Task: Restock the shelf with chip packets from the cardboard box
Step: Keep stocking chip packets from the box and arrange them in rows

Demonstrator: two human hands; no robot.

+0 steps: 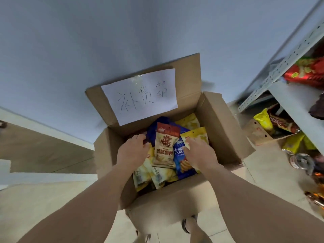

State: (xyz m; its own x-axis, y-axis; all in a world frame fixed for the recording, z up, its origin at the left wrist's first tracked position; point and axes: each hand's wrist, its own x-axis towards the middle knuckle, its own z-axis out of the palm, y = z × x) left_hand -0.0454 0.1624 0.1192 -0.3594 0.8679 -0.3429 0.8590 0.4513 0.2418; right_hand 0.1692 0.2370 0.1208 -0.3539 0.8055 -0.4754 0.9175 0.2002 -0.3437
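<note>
An open cardboard box (222,123) stands on the floor in front of me, full of chip packets. A beige and red packet (165,146) lies on top in the middle, over a blue packet (182,162) and several yellow ones (196,135). My left hand (133,151) reaches into the box at the left of the beige packet, fingers curled over packets below. My right hand (198,153) rests on the blue and yellow packets at the right, fingers spread. Neither hand visibly holds a packet. The grey metal shelf (294,102) stands at the right.
A white paper sign (140,95) with handwriting is taped to the box's raised back flap. The shelf carries red packets (306,72) above and yellow and dark packets (270,121) lower down. A blue-grey wall is behind the box. My feet (189,223) show below it.
</note>
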